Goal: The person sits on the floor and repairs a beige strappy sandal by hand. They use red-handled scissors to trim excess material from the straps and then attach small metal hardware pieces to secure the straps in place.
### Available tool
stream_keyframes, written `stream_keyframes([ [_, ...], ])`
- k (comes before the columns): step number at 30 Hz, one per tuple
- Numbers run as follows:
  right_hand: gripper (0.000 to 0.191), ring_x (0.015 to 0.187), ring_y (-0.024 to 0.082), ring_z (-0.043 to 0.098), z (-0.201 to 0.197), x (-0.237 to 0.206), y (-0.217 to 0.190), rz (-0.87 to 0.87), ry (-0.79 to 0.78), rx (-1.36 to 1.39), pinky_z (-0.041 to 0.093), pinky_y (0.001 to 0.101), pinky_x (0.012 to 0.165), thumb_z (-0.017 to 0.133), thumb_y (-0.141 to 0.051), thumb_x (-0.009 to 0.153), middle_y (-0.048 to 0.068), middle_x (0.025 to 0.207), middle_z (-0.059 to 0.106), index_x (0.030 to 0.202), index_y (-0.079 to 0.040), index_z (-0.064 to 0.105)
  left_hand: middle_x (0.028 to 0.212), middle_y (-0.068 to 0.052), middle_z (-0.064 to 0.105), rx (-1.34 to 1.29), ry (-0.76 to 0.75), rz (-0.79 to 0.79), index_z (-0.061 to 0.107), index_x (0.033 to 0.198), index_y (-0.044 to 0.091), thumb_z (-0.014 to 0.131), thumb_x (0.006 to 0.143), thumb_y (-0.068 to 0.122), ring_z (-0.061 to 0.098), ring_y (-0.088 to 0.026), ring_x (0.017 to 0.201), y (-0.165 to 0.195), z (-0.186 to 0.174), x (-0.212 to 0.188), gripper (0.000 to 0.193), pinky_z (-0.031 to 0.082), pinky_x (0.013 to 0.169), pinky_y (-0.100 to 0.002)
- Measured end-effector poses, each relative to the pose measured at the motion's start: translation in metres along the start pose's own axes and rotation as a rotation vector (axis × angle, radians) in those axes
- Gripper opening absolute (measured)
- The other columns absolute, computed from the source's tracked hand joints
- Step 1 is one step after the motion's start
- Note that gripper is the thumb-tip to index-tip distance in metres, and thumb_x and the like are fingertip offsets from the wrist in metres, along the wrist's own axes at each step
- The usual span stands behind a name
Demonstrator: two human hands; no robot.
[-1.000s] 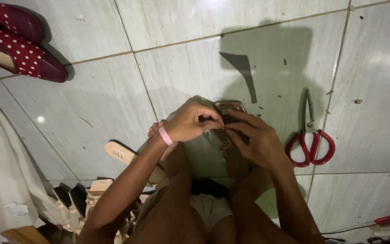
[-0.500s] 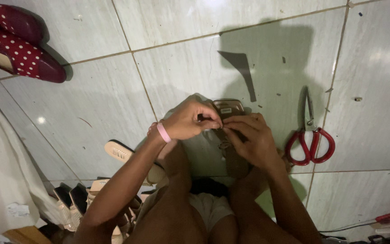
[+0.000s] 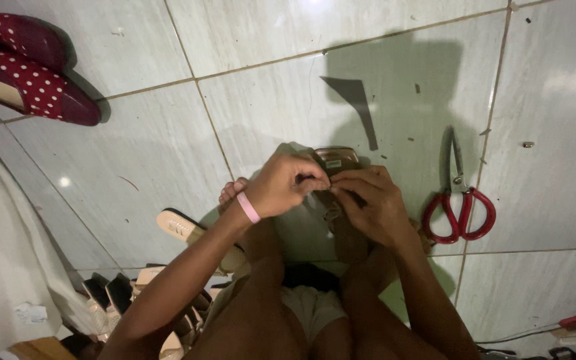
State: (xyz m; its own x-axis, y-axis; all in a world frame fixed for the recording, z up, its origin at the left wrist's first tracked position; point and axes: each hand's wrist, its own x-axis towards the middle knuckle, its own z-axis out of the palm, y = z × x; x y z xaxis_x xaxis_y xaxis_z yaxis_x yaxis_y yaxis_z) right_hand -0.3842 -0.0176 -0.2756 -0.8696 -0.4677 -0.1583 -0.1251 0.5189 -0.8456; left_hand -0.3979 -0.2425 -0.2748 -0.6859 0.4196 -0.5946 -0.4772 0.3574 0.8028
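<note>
A brown sandal (image 3: 339, 160) rests on my lap, its toe end pointing away from me. My left hand (image 3: 287, 183), with a pink band on the wrist, pinches something small at the sandal's strap. My right hand (image 3: 372, 203) holds the sandal from the right side, fingers curled over the strap, touching the left hand's fingertips. The strap and buckle are mostly hidden under my fingers.
Red-handled scissors (image 3: 460, 200) lie on the tiled floor to the right. A dark offcut strip (image 3: 358, 107) lies beyond the sandal. Red polka-dot shoes (image 3: 25, 73) sit at far left. Beige sandals (image 3: 181, 228) and a white cloth (image 3: 1, 253) are at my left.
Both hands have stayed on the sandal, with only slight shifts of the fingers at the strap.
</note>
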Motion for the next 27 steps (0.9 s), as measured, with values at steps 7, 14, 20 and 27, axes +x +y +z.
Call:
stream_keyframes([
  [7, 0.017, 0.096, 0.022, 0.069, 0.003, -0.003, 0.002, -0.007, 0.035, 0.018, 0.052, 0.035, 0.088, 0.082, -0.002, 0.083, 0.006, 0.109, 0.076, 0.099, -0.006, 0.076, 0.099, -0.012, 0.077, -0.049, 0.204, 0.109, 0.075, 0.102, 0.0, 0.066, 0.093, -0.002, 0.077, -0.019, 0.087, -0.001, 0.019, -0.017, 0.013, 0.06, 0.076, -0.03],
  [14, 0.017, 0.098, 0.019, 0.072, 0.007, -0.001, 0.002, -0.054, 0.063, -0.02, 0.051, 0.0356, 0.091, 0.082, -0.001, 0.085, 0.006, 0.11, 0.076, 0.1, -0.005, 0.075, 0.097, -0.015, 0.07, 0.143, 0.476, 0.259, 0.067, 0.101, -0.001, 0.065, 0.093, -0.006, 0.07, -0.03, 0.086, -0.008, 0.047, -0.023, 0.01, 0.057, 0.077, -0.037],
  [20, 0.019, 0.098, 0.022, 0.07, 0.008, -0.002, 0.0, -0.029, 0.084, -0.031, 0.052, 0.0354, 0.091, 0.082, -0.001, 0.084, 0.007, 0.111, 0.076, 0.102, -0.004, 0.076, 0.096, -0.014, 0.067, 0.248, 0.65, 0.283, 0.063, 0.102, 0.0, 0.065, 0.092, -0.007, 0.067, -0.033, 0.088, -0.001, 0.062, -0.022, 0.013, 0.055, 0.082, -0.042],
  [27, 0.019, 0.1, 0.023, 0.069, 0.009, -0.004, 0.0, -0.034, 0.064, -0.043, 0.051, 0.035, 0.092, 0.084, -0.005, 0.084, 0.005, 0.113, 0.075, 0.101, -0.006, 0.075, 0.09, -0.008, 0.077, -0.058, 0.279, -0.016, 0.077, 0.103, 0.004, 0.072, 0.094, 0.008, 0.066, -0.014, 0.061, 0.0, 0.028, -0.024, 0.011, 0.053, 0.057, -0.03],
])
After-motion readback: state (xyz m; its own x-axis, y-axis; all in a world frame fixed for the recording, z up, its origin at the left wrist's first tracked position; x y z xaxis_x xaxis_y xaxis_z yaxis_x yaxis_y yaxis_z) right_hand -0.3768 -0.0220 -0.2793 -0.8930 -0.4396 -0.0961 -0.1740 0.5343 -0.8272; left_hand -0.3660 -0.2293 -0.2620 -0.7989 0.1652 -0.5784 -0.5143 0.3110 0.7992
